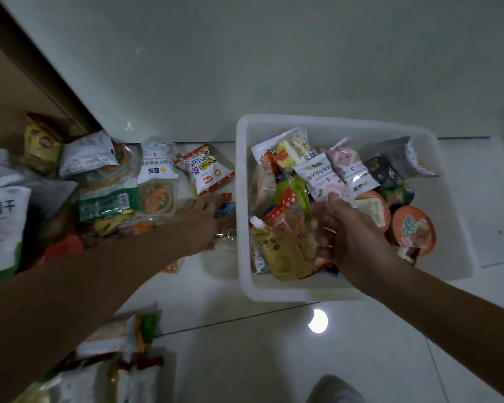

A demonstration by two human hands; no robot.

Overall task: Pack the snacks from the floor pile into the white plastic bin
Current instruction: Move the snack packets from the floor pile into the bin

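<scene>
The white plastic bin (245,199) stands on the floor at the right, holding several snack packets, a yellow spouted pouch (277,251) and round orange-lidded cups (413,228). Over the bin's middle, my right hand (352,237) has its fingers loosely curled and apart, with one fingertip touching the lower edge of a white-and-pink packet (322,178) that rests on the others. To the left lies the floor pile of snacks (114,187). My left hand (200,219) reaches palm down beside the bin's left wall, fingers laid over a small blue-and-red packet (227,206). Blur hides any grip there.
A pale wall runs behind the bin and the pile. A brown door frame (41,68) slants at the far left. More packets (122,365) lie near my left forearm at the bottom left. A foot (332,391) shows at the bottom edge on the tiled floor (274,359).
</scene>
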